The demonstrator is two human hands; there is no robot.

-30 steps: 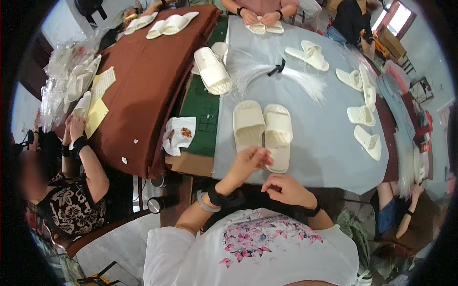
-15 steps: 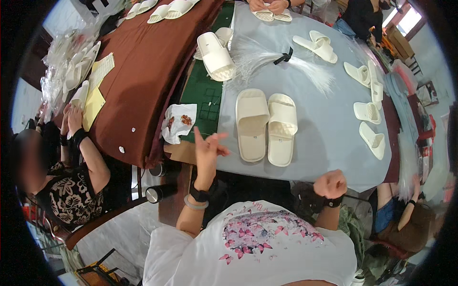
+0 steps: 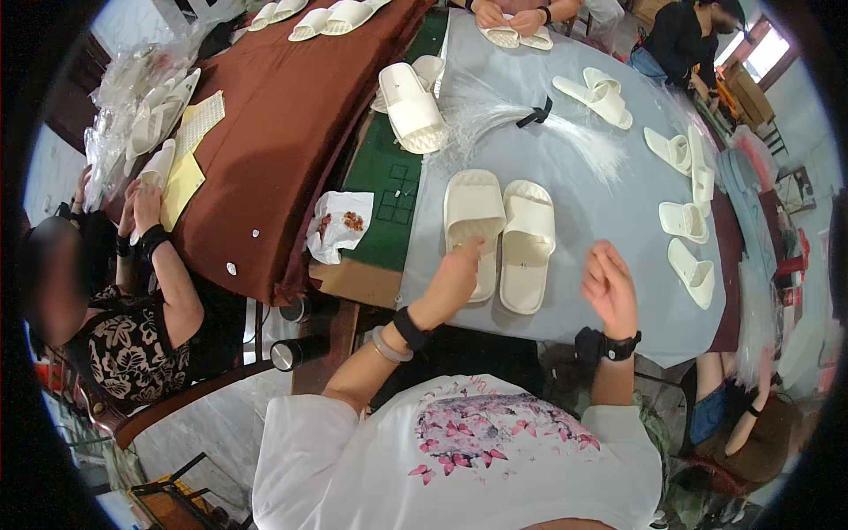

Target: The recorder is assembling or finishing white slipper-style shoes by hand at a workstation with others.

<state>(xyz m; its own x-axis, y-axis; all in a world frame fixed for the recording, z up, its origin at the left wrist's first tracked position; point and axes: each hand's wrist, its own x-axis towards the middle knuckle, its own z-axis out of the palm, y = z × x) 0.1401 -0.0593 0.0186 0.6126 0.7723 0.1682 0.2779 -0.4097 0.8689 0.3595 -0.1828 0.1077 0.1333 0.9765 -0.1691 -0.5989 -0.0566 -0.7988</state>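
A pair of cream-white slide slippers stands side by side in front of me, toes pointing away. Over the footbed of the left slipper [image 3: 474, 196] is my left hand [image 3: 459, 272], its fingers curled together near the strap's edge. What those fingers hold, if anything, is hidden. The right slipper [image 3: 527, 256] lies just beside it. My right hand [image 3: 609, 287] is raised to the right of the pair, above the cloth's near edge and apart from the slippers. Its fingers are bent and pressed together; I cannot make out anything in them.
A bundle of clear strands with a black tie [image 3: 534, 115] lies beyond the pair. More slippers [image 3: 689, 272] line the right side. At left are a white paper with brown bits [image 3: 340, 225], a brown-covered table [image 3: 256, 168] and a co-worker's hands [image 3: 144, 208]. Another person's hands [image 3: 508, 16] work opposite.
My left hand has moved right and down onto the left slipper, its spread fingers closing together. My right hand has risen and moved slightly away from me, its fist loosening.
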